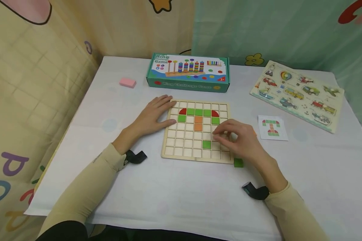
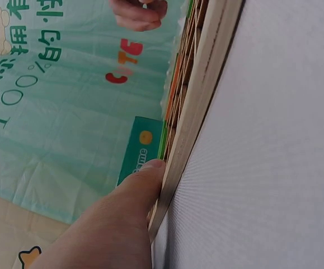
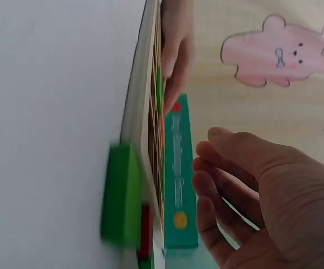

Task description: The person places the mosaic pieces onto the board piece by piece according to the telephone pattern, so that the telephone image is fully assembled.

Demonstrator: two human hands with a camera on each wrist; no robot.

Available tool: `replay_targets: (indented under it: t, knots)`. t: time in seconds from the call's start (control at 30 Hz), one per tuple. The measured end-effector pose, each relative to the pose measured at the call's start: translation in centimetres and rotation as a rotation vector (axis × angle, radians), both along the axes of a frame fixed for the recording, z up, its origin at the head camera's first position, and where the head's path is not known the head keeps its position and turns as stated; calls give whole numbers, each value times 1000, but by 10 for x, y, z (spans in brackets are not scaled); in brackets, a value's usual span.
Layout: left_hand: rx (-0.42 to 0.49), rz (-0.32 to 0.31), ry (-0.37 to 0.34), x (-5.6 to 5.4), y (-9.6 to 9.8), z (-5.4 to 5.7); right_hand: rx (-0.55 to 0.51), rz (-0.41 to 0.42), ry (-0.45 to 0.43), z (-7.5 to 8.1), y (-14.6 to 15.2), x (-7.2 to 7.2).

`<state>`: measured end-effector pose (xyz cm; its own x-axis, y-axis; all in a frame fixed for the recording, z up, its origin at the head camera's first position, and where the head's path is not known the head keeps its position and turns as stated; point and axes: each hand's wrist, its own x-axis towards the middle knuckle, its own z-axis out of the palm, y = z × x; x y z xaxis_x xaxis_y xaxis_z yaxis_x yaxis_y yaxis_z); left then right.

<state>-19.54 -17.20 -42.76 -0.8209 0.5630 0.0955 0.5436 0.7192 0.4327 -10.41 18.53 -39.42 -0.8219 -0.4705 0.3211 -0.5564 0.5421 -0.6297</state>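
A wooden grid board (image 1: 172, 152) lies on the white table. Near its top is a row of green squares (image 1: 198, 112) between two rounded red pieces (image 1: 215, 113), with a green square under each red piece. Orange squares (image 1: 198, 123) run down the middle, and a lone green square (image 1: 206, 144) sits lower. My left hand (image 1: 152, 115) rests on the board's left edge, thumb and fingers spread. My right hand (image 1: 239, 139) hovers over the lower right of the board, fingers loosely bent; nothing shows between them in the right wrist view. A green block (image 1: 238, 163) lies beside the board's lower right corner.
A pattern card (image 1: 273, 128) lies to the right. Behind it is a vehicle picture board (image 1: 298, 95). The green Ring Challenge Game box (image 1: 187, 85) stands behind the grid board, with a pink block (image 1: 127, 82) to its left. A red block (image 3: 145, 230) shows beyond the green one.
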Motion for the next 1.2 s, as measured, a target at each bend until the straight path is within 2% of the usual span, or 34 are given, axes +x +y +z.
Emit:
replay_targets:
  t: [0.1, 0.23, 0.4, 0.5, 0.67, 1.07, 1.2]
  knots:
    - [6, 5, -1, 0, -1, -1, 63, -115, 3, 5, 20, -8]
    - [8, 9, 1, 1, -3, -2, 147, -214, -115, 12, 48, -14]
    - [7, 11, 6, 1, -4, -3, 224, -217, -312, 18, 69, -16]
    - [12, 10, 6, 1, -4, -3, 269, -198, -366, 17, 74, -17]
    - [18, 8, 4, 1, -3, -3, 277, -194, -378, 14, 74, -18]
    - [19, -4, 10, 1, -1, -1, 237, -170, -309, 5, 65, -16]
    - [20, -5, 6, 2, 0, -1, 235, -176, -321, 5, 62, -16]
